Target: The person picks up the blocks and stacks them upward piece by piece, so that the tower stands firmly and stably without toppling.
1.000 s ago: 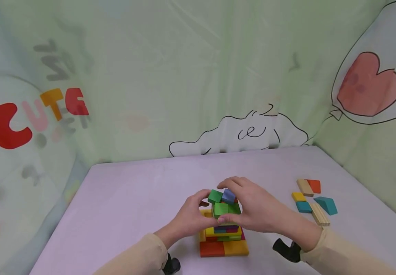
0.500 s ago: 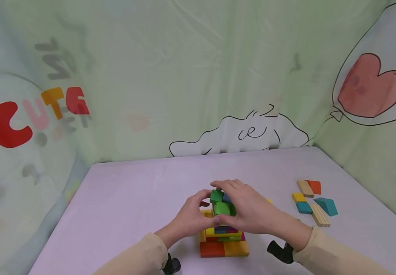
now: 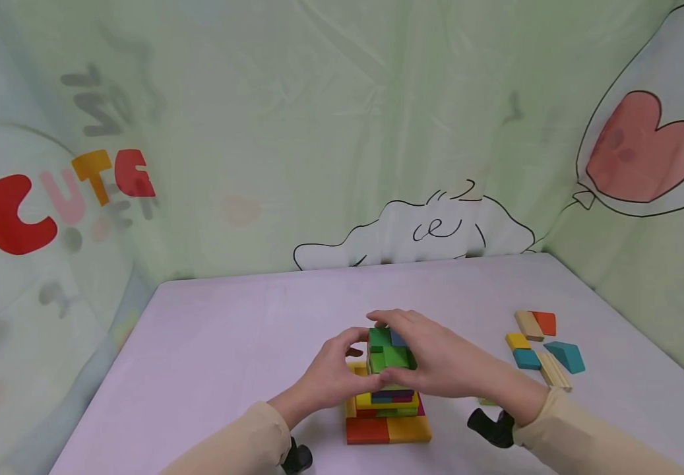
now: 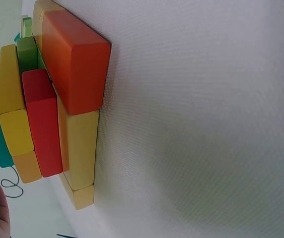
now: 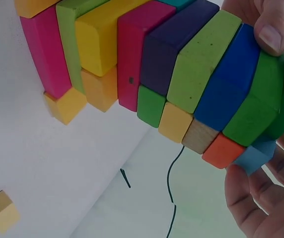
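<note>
A layered tower of coloured wooden building blocks [image 3: 389,401] stands near the table's front. My left hand [image 3: 331,375] curves round its upper left side, thumb across the front. From the right, my right hand [image 3: 445,356] holds the top, thumb in front and fingers reaching behind. Between the hands sit green blocks [image 3: 397,357] and a light blue block [image 3: 398,339]. The right wrist view shows a thumb pressing a green block [image 5: 257,111] and fingertips at the light blue block [image 5: 256,154]. In the left wrist view, the lower layers [image 4: 45,119] show, with fingers at the left edge.
Loose blocks lie to the right: a plain wood block [image 3: 529,325], an orange one [image 3: 546,323], a yellow one [image 3: 518,341], teal pieces [image 3: 568,357] and ribbed wood [image 3: 554,371]. A pale green block [image 3: 487,401] is partly hidden by my right forearm. Printed curtains [image 3: 247,165] border the table.
The tilted green and blue blocks on top have straightened into line, the left green ones shifting slightly right. My right hand has moved in to the left against them; my left hand barely moves.
</note>
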A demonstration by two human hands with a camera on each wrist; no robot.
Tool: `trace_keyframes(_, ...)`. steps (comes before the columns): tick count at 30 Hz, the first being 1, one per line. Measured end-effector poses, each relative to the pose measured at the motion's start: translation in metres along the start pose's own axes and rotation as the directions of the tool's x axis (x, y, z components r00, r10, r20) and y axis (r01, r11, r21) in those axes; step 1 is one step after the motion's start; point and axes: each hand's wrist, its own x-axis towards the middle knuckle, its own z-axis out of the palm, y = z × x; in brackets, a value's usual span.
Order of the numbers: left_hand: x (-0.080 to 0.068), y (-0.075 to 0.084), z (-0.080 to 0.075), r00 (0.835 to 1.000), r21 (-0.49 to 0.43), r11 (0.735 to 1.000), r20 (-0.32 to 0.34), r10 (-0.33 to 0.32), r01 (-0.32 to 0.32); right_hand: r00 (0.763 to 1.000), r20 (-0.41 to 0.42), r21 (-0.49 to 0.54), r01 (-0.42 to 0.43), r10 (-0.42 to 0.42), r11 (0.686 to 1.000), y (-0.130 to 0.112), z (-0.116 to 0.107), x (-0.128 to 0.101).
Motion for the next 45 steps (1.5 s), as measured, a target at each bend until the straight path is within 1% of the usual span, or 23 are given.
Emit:
trace_keyframes(8,0.0,0.0,0.0,1.0,0.007,1.0,-0.003,-0.01,0.01,1.0,0.007,0.006,0.011,-0.011,1.0,0.002,-0.002,0.0)
trace_keyframes(14,0.0,0.0,0.0,1.0,0.009,1.0,-0.003,-0.005,0.005,1.0,0.012,0.017,0.017,-0.018,1.0,0.004,-0.001,-0.001)
trace_keyframes(17,0.0,0.001,0.0,1.0,0.01,1.0,-0.004,-0.016,0.016,1.0,0.007,0.037,0.017,-0.018,0.999,0.006,-0.004,-0.003)
trace_keyframes(19,0.0,0.002,0.0,1.0,0.005,1.0,-0.004,-0.024,0.024,0.999,-0.021,0.05,0.025,-0.024,0.998,0.009,-0.008,-0.007)
trace_keyframes(22,0.0,0.003,0.0,0.999,0.003,0.999,-0.005,-0.039,0.039,0.993,-0.107,0.045,0.055,-0.05,0.997,0.015,-0.012,-0.015)
trace_keyframes(23,0.0,0.003,0.001,0.999,-0.002,0.999,-0.004,-0.041,0.041,0.987,-0.142,0.025,0.075,-0.071,0.997,0.017,-0.012,-0.018)
trace_keyframes(25,0.001,0.003,0.001,0.999,-0.007,0.999,-0.003,-0.042,0.042,0.967,-0.208,-0.052,0.138,-0.146,0.989,0.02,-0.008,-0.023)
trace_keyframes(27,0.001,0.002,0.001,0.999,-0.009,0.999,-0.003,-0.043,0.043,0.938,-0.25,-0.15,0.206,-0.238,0.967,0.021,-0.002,-0.025)
trace_keyframes(30,0.002,0.002,0.001,0.999,-0.009,0.999,-0.004,-0.041,0.041,0.892,-0.282,-0.265,0.281,-0.353,0.922,0.022,0.005,-0.025)
trace_keyframes(33,0.002,0.002,0.001,0.999,-0.003,0.999,-0.005,-0.037,0.037,0.863,-0.299,-0.295,0.322,-0.407,0.9,0.022,0.01,-0.024)
trace_keyframes(37,0.002,0.0,0.0,1.0,0.0,1.0,-0.004,-0.019,0.019,0.833,-0.308,-0.294,0.376,-0.46,0.879,0.021,0.015,-0.021)
trace_keyframes(39,0.002,0.0,0.0,1.0,-0.001,1.0,-0.004,-0.011,0.011,0.822,-0.31,-0.294,0.395,-0.478,0.87,0.02,0.017,-0.019)
trace_keyframes(42,0.001,0.0,0.0,1.0,-0.001,1.0,-0.006,-0.005,0.005,0.815,-0.315,-0.296,0.403,-0.487,0.866,0.018,0.018,-0.017)
trace_keyframes(45,0.001,0.0,0.0,1.0,-0.01,1.0,-0.002,-0.007,0.007,0.815,-0.319,-0.299,0.397,-0.483,0.868,0.017,0.019,-0.016)
